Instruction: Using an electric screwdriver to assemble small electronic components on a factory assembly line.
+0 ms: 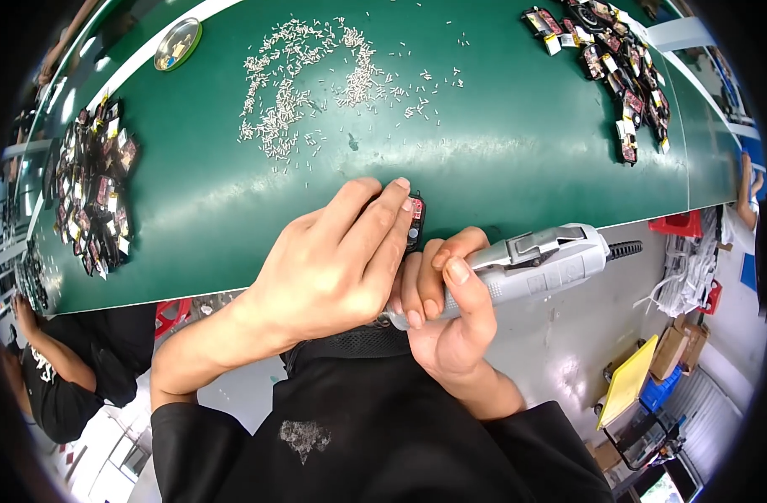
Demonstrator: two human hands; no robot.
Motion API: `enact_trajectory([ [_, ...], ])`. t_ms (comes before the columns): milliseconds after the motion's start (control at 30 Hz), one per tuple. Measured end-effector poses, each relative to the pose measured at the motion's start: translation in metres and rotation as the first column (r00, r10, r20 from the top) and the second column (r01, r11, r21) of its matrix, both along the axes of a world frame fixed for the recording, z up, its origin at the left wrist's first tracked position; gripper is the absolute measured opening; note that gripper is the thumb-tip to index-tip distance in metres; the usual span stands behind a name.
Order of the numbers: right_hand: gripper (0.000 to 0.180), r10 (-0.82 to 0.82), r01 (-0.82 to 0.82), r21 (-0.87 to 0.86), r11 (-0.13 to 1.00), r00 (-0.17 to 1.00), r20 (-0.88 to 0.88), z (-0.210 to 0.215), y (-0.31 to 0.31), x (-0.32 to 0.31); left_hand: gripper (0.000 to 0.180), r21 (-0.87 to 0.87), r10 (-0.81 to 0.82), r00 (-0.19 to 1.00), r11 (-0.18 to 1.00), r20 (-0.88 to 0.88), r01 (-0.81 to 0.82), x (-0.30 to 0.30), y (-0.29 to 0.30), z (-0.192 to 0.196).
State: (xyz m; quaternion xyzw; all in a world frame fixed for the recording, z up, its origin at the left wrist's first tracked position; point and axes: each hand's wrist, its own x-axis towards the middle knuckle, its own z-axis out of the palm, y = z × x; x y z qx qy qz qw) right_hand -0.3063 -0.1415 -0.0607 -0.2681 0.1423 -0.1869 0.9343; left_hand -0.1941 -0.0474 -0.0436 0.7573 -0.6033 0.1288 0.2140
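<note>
My left hand (pixel 337 264) is closed over a small black part with a red patch (pixel 414 220), held at the near edge of the green table (pixel 501 142); most of the part is hidden under my fingers. My right hand (pixel 450 314) grips a grey electric screwdriver (pixel 538 260) that lies across to the right, its tip end hidden behind my left hand. The two hands touch each other.
Many small silver screws (pixel 304 80) lie scattered at the table's far middle. Piles of small black parts lie at the left (pixel 94 189) and far right (pixel 622 63). A round metal dish (pixel 178 44) sits far left. Another person (pixel 65 369) stands at lower left. Boxes (pixel 677 348) stand on the floor, right.
</note>
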Motion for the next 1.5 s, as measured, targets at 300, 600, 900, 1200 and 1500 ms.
enact_trajectory([
  [300, 0.007, 0.054, -0.054, -0.001, 0.999, 0.998, -0.026, -0.005, -0.005, -0.001, 0.032, 0.081, 0.009, 0.994, 0.997, 0.104, -0.018, -0.010, 0.001, 0.002],
  [600, 0.017, 0.207, -0.155, -0.276, 0.949, 0.963, 0.172, 0.036, -0.072, 0.018, 0.040, 0.208, -0.024, 0.998, 0.977, -0.062, 0.037, -0.015, 0.013, 0.007],
  [900, 0.026, 0.300, -0.167, -0.457, 0.873, 0.924, 0.236, 0.042, -0.094, 0.056, 0.038, 0.192, -0.032, 0.999, 0.981, 0.043, 0.023, -0.021, 0.009, 0.001],
  [1200, 0.023, 0.310, -0.195, -0.487, 0.851, 0.936, 0.166, 0.036, -0.093, 0.056, 0.031, 0.108, 0.004, 0.999, 0.994, 0.036, -0.008, -0.024, 0.007, -0.006],
  [1500, 0.024, 0.465, -0.271, -0.594, 0.757, 0.863, 0.200, 0.036, -0.088, 0.069, 0.022, 0.052, -0.023, 0.996, 0.998, 0.085, 0.018, -0.018, 0.004, -0.012],
])
